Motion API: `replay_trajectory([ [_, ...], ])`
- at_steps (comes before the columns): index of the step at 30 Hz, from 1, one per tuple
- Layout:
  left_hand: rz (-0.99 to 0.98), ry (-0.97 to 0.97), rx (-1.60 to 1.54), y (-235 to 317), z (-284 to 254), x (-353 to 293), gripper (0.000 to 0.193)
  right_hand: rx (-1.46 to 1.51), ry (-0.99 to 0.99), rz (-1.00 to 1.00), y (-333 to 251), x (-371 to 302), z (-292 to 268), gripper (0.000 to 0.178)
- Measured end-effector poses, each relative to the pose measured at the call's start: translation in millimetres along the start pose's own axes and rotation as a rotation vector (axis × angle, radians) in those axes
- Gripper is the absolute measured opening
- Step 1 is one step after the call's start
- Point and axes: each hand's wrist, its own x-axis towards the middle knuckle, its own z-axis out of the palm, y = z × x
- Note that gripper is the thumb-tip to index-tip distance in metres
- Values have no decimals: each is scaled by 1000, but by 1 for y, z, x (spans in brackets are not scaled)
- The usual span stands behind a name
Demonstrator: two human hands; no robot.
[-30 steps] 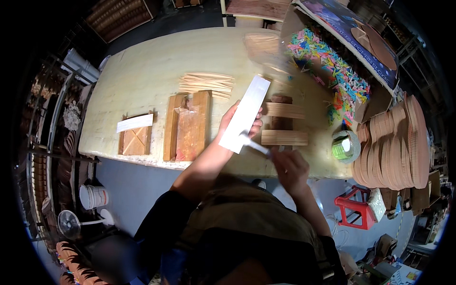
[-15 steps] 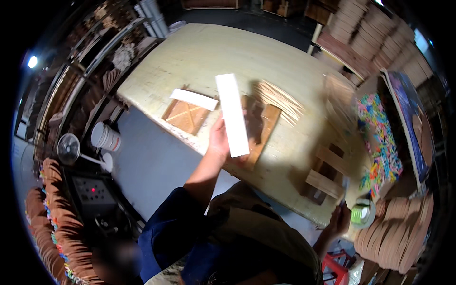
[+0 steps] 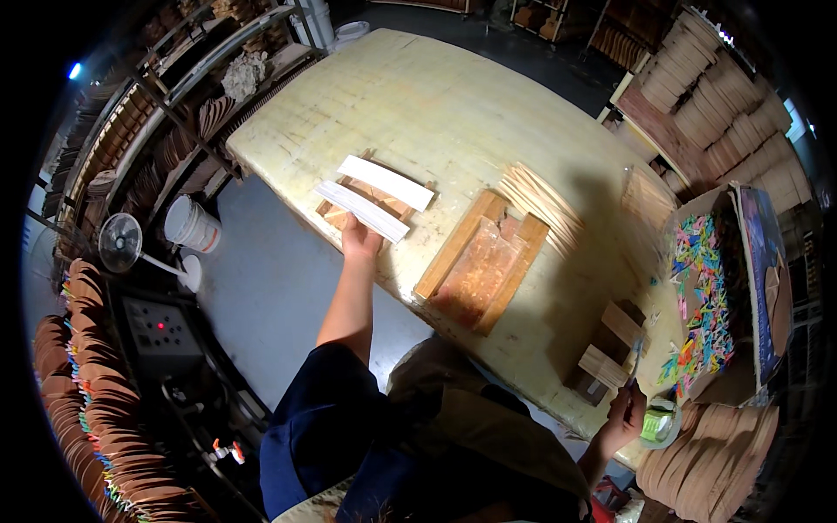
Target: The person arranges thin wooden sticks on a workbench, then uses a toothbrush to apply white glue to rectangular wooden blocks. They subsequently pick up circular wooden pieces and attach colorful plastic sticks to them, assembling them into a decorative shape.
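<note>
My left hand is closed on the near edge of a long white strip, holding it over the near side of a small wooden frame. A second white strip lies across the far side of that frame. Off to the right, my right hand is closed round a slim tool with a bluish-grey end, too small to name surely. That tool stands beside a dark holder bearing two light wooden blocks. Just right of the hand is a round container with bright green in it.
Two wooden rails flank a reddish board mid-table, with thin wooden sticks behind. A carton of colourful clothespins stands right, above stacked curved wooden pieces. Shelves, a white bucket and a fan are left.
My left hand has carried the white strip left and down from above the rails to the wooden frame. The rails and reddish board are uncovered. My right hand keeps the tool near the blocks.
</note>
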Motion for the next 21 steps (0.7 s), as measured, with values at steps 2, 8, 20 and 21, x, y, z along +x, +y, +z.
replay_trajectory([
  [2, 78, 149, 144, -5, -2, 5, 34, -20, -11, -23, 5, -1, 0, 22],
  [8, 267, 358, 182, -9, -6, 23, 12, 11, -20, 36, -3, -7, 6, 22],
  [20, 1125, -182, 1341, -88, 48, -87, 31, 135, 280, 217, -9, -21, -41, 28],
  [21, 999, -510, 1465, -110, 58, -126, 30, 159, 313, 204, -8, -19, -46, 27],
])
